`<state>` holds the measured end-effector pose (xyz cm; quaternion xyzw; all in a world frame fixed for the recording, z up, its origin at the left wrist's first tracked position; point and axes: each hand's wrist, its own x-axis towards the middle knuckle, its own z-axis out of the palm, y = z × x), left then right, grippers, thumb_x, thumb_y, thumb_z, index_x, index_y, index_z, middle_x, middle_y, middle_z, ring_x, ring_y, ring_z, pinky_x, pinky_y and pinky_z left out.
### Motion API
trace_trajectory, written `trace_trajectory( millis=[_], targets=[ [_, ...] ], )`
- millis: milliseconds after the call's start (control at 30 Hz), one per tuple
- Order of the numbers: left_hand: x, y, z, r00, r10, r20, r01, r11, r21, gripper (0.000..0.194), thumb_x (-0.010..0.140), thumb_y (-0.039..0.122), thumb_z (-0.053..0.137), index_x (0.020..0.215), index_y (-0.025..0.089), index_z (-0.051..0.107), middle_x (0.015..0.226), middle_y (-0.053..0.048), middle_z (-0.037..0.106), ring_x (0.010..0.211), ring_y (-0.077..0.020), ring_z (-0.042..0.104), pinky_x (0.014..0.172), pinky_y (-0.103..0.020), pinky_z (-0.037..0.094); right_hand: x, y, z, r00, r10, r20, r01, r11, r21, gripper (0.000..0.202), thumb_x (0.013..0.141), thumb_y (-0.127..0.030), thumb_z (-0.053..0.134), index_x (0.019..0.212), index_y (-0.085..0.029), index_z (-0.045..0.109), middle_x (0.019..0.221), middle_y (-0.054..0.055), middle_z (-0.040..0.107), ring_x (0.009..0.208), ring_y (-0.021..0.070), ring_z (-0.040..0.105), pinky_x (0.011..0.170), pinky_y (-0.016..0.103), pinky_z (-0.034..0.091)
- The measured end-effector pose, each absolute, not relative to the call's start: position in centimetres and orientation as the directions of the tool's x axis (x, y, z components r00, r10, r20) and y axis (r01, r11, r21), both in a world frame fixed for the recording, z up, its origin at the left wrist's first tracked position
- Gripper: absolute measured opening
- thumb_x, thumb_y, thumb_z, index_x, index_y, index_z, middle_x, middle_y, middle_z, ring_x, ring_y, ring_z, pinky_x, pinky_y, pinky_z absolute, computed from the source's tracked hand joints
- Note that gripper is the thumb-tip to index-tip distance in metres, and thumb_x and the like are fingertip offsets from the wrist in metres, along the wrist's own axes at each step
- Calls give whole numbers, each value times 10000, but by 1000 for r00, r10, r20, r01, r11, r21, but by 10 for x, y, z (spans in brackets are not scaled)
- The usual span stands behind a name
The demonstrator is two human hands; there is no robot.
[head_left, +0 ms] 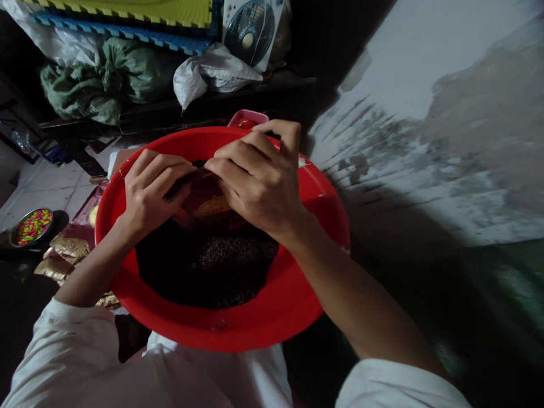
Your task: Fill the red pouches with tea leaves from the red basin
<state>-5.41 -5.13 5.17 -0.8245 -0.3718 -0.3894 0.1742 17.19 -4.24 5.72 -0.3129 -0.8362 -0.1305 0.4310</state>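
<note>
A large red plastic basin (pixel 238 334) sits in front of my body, with a dark mass of small grains (pixel 229 252) in it, perhaps seeds; their kind is hard to make out in the dim light. Above the grains I hold a dark red packet (pixel 210 207) with a gold label. My left hand (pixel 155 187) is closed on the packet's upper left edge. My right hand (pixel 259 175) pinches the same top edge from the right, fingertips close to those of the left. The packet's lower part is in shadow, and whether its top is torn I cannot tell.
Gold packets (pixel 63 255) lie left of the basin, near a metal bowl of colourful pieces (pixel 32 226). Behind stand a pink container (pixel 249 118) and a bench with a green sack (pixel 110 79), white bags and a box fan (pixel 250 34). A stained wall (pixel 408 130) rises at right.
</note>
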Motion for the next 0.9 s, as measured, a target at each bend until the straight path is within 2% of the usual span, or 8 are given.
trace_trajectory(
  millis=[233, 367, 567, 767, 900],
  targets=[
    [-53, -51, 48, 409, 437, 801, 732, -681, -2, 150, 968, 296, 630, 1107, 268, 680, 1060, -35, 697, 1006, -235, 664, 1012, -499, 511, 172, -42, 55, -438, 413, 799, 644, 764, -42, 267, 1085, -263, 445, 1064, -306, 707, 1041, 2, 716, 1026, 219, 637, 1088, 521, 391],
    [-53, -49, 46, 390, 464, 795, 765, -644, 0, 151, 945, 323, 646, 1078, 259, 681, 1046, -42, 703, 986, -248, 665, 973, -497, 521, 169, -42, 52, -433, 423, 796, 634, 770, -65, 248, 1085, -279, 457, 1080, -310, 703, 1064, 2, 707, 1047, 224, 626, 1088, 522, 385],
    [-51, -49, 43, 386, 488, 783, 755, -655, 36, 155, 942, 354, 645, 1070, 270, 669, 1034, -38, 696, 1003, -258, 660, 952, -487, 529, 167, -43, 50, -453, 397, 798, 637, 771, -23, 274, 1086, -263, 442, 1098, -316, 710, 1037, 1, 701, 1019, 222, 623, 1091, 535, 382],
    [-53, -47, 43, 360, 489, 795, 754, -654, 61, 178, 924, 292, 663, 1096, 254, 646, 1058, -51, 681, 1062, -267, 650, 1007, -499, 504, 168, -39, 51, -387, 423, 819, 677, 733, -59, 234, 1063, -243, 485, 1074, -297, 712, 1056, 23, 710, 1035, 237, 626, 1058, 513, 389],
    [-54, -46, 44, 343, 476, 810, 787, -617, 29, 173, 926, 282, 647, 1093, 236, 641, 1042, -61, 677, 1085, -291, 657, 1015, -525, 497, 172, -31, 48, -354, 425, 833, 690, 720, -74, 250, 1055, -236, 481, 1039, -287, 725, 1044, 33, 713, 1038, 255, 633, 1047, 531, 387]
  ],
)
